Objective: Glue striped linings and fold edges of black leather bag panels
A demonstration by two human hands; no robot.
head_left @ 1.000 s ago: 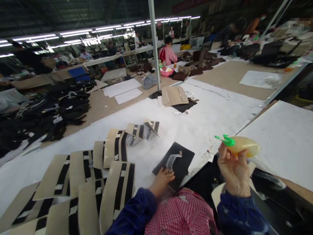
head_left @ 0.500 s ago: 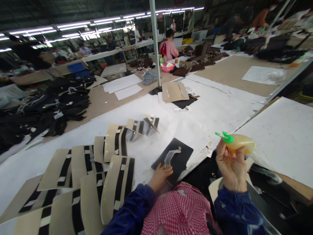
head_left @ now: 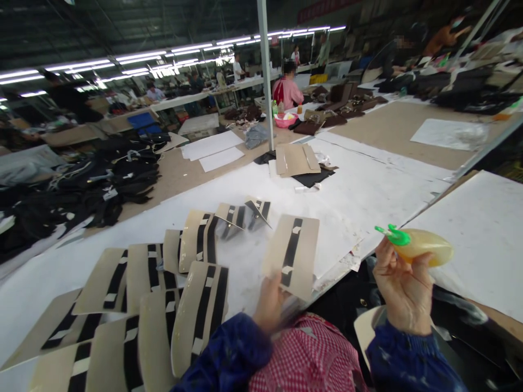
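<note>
My left hand, slightly blurred, grips the lower edge of a bag panel. The panel is tilted up and shows its beige back, with a black strip and small white tabs along it; its other face is hidden. Off to the right, my right hand is wrapped round a squeeze bottle of yellowish liquid. The bottle lies sideways with its green nozzle pointing left, apart from the panel. Several similar beige panels with black strips lie overlapping to the left of my left hand.
White sheeting covers the worktable. Beyond the panels stands a metal post, with beige board pieces at its foot. Black piled material lies at the far left. A person in pink and other people work farther back.
My left hand has turned the panel over, from its black face with a handle to its beige back. My right hand has moved slightly right with the bottle.
</note>
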